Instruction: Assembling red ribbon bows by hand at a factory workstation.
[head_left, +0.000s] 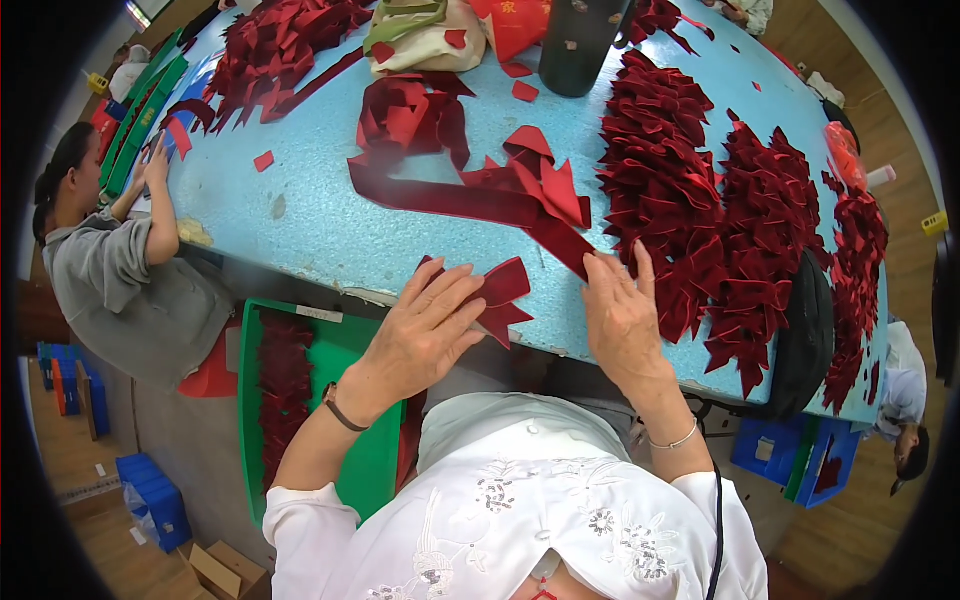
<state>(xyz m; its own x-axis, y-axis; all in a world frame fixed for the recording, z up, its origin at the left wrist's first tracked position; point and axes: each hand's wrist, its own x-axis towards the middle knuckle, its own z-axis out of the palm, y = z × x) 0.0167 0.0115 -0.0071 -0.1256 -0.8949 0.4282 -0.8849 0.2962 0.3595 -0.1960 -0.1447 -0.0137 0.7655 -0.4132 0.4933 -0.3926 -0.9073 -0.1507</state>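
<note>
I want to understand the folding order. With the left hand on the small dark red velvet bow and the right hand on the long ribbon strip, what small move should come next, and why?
Probably slide the small dark red velvet bow aside: it looks already folded under the left hand, while the right hand rests on the long dark red ribbon strip.

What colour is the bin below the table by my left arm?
Green bin, seen in the head view.

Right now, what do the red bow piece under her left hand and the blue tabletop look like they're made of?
Bow piece: seemingly velvet-like fabric ribbon, dark red and matte, with cleanly notched ends. Tabletop: probably foam board or a painted sheet, light blue with a dull, finely speckled surface and small stains. Neither is certain from the look alone.
</note>
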